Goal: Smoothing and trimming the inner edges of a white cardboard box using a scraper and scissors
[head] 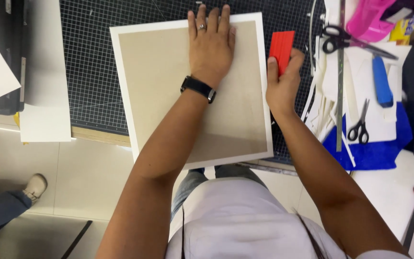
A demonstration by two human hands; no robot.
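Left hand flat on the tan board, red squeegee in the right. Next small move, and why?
Probably lower the red squeegee onto the tan board: the right hand holds it just off the board's right edge, while the left hand pins the board flat.

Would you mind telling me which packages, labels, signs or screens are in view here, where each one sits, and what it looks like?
Yellow package: top right corner of the table, partly hidden behind a pink plastic object; a glossy yellow pack with some blue and red print, its shape mostly hidden.
No separate labels, signs or screens can be made out.
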